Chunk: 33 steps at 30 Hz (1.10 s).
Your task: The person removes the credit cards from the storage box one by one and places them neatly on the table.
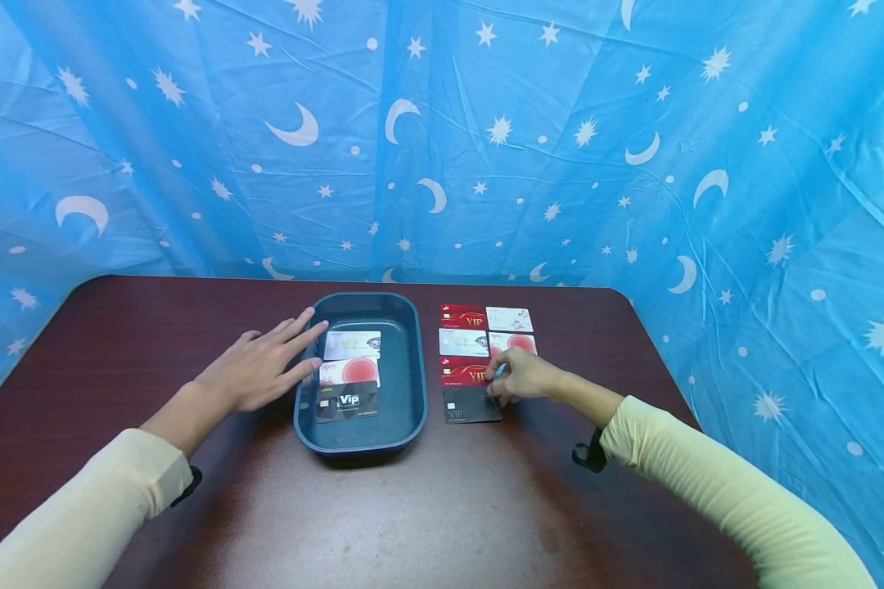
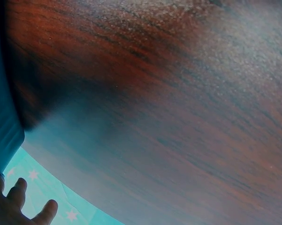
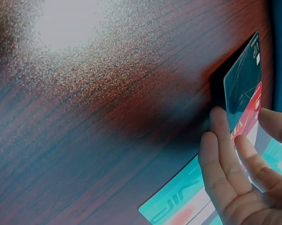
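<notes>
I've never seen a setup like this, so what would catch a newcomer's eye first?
Probably the bright blue curtain patterned with white moons and stars, behind the dark table. On the table, a blue tray holds three cards, with the left hand, fingers spread, at its left rim. To the tray's right, more cards lie close together, and the right hand is at a black VIP card.

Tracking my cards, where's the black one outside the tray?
Head view: the black card is right of the tray, below a red card, by the right hand.

Dark wood-grain table (image 1: 280, 499): blue tray (image 1: 401, 393), several cards (image 1: 467, 342) beside it.
</notes>
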Each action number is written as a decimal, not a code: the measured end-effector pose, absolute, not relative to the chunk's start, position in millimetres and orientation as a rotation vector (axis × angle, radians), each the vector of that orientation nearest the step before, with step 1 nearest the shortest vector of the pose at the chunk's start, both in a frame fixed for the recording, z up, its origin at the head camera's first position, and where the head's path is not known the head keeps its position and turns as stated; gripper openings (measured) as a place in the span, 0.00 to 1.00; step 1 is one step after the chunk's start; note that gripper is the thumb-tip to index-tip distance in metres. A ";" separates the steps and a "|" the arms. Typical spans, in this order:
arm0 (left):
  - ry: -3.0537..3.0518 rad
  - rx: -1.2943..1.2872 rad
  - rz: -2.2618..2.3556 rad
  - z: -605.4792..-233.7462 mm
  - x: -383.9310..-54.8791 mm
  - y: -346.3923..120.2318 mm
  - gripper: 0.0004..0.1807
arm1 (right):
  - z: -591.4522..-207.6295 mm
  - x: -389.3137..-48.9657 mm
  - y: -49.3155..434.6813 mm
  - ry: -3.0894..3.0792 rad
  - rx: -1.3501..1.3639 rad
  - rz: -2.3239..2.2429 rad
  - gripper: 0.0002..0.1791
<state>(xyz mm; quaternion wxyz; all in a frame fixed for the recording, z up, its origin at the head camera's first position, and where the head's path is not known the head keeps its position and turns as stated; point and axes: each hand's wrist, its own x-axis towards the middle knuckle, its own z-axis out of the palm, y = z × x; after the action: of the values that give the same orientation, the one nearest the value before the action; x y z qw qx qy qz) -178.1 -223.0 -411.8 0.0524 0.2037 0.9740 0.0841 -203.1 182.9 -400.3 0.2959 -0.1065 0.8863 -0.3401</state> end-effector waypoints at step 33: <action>2.971 0.627 0.257 -411.8 -178.5 -223.6 0.39 | -349.2 -210.7 71.4 2.020 -0.364 -1.164 0.28</action>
<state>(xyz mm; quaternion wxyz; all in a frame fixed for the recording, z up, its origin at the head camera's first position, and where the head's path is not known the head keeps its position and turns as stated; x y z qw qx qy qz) -178.5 -223.6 -411.8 0.0471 0.2056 0.9739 0.0842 -210.7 71.4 -349.2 0.3811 -0.1428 0.7914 -0.4560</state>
